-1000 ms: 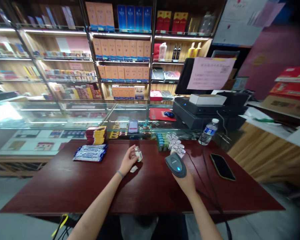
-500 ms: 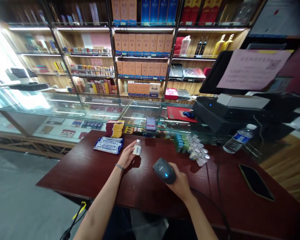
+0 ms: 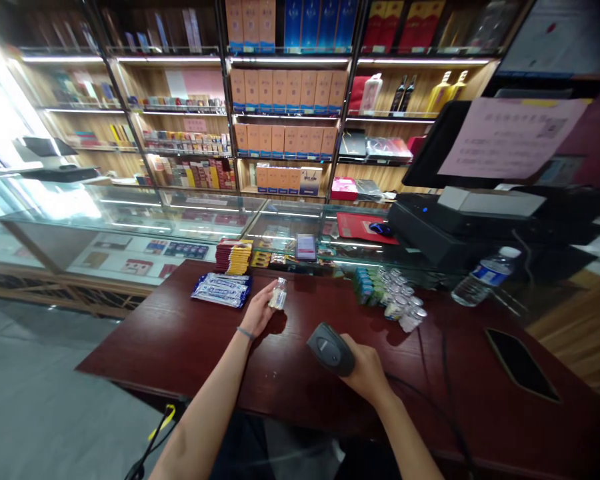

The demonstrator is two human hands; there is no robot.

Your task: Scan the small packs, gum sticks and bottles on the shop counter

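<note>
- Left hand point(image 3: 260, 313) over the middle of the dark red desk point(image 3: 195, 347), thumb and fingers clamped on a small bottle point(image 3: 279, 295) with a silvery cap and a pale label; grey band point(image 3: 245, 333) around the wrist.
- Small bottle tilted slightly, cap end toward the rear, with a dark shadow just beside it on the wood; contact with the desk impossible to tell.
- Right hand point(image 3: 366, 367) wrapped around the grip of a dark handheld scanner point(image 3: 331, 350), its head directed toward the left; grip largely hidden by the fingers. Black cable point(image 3: 425, 395) trailing across the desk to the right.
- Both hands well apart from each other, with bare wood between scanner and small bottle.
- Left of the small bottle: blue-and-white packets point(image 3: 221, 291) lying flat, and just behind these a stack of red and yellow packs point(image 3: 233, 257).
- Right of the small bottle: green packs point(image 3: 369, 287) in a tight group, adjoining a cluster of silver-topped containers point(image 3: 403, 305).
- Farther right: a clear water bottle point(image 3: 486, 277) with a blue label near the rear, and a dark phone point(image 3: 523, 365) lying flat nearer the viewer.
- Behind the desk: glass showcase point(image 3: 205, 223), with a lit-screen device point(image 3: 306, 247) near its front edge.
</note>
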